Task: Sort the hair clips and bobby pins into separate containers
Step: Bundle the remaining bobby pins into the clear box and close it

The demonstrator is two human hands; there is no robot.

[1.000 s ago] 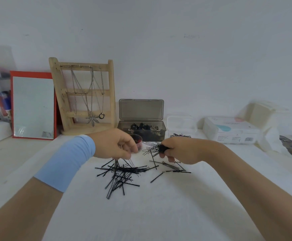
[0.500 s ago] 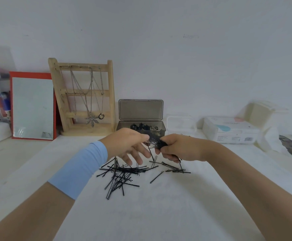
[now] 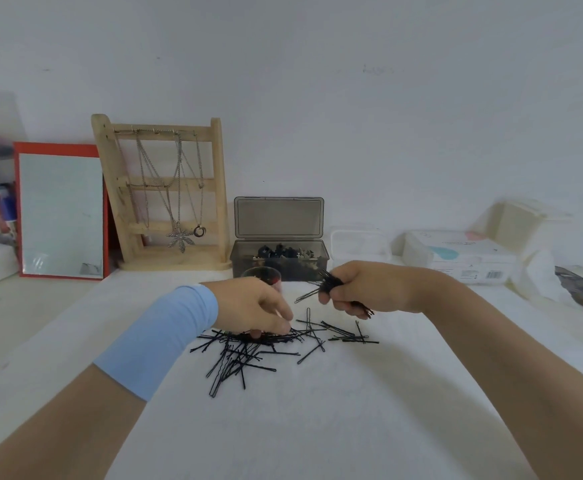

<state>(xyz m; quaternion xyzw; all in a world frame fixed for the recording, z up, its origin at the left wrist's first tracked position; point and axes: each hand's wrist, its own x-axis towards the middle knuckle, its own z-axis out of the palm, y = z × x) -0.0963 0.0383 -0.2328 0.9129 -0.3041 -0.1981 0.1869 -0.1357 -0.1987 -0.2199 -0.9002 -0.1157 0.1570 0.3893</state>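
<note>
Gathering is in hand: the right hand point(image 3: 363, 292) has its grip closed round a bundle of bobby pins point(image 3: 330, 287) above the tabletop point(image 3: 318, 427), while the left hand point(image 3: 248, 303) rests fingertips point(image 3: 285, 329) on the loose pile point(image 3: 241, 355), pinching or not I cannot tell; next, pinch one and pass it over.

Sorting bobby pins on a white table

Left hand point(image 3: 255, 308) reaches down onto the loose pin pile point(image 3: 245, 351), right hand point(image 3: 359, 289) grips a bundle of pins point(image 3: 330, 284), grey open box point(image 3: 279, 261) of clips behind.

white table point(image 3: 318, 427) bears loose bobby pins point(image 3: 245, 355), smoky box point(image 3: 279, 263), mirror point(image 3: 61, 213).
</note>
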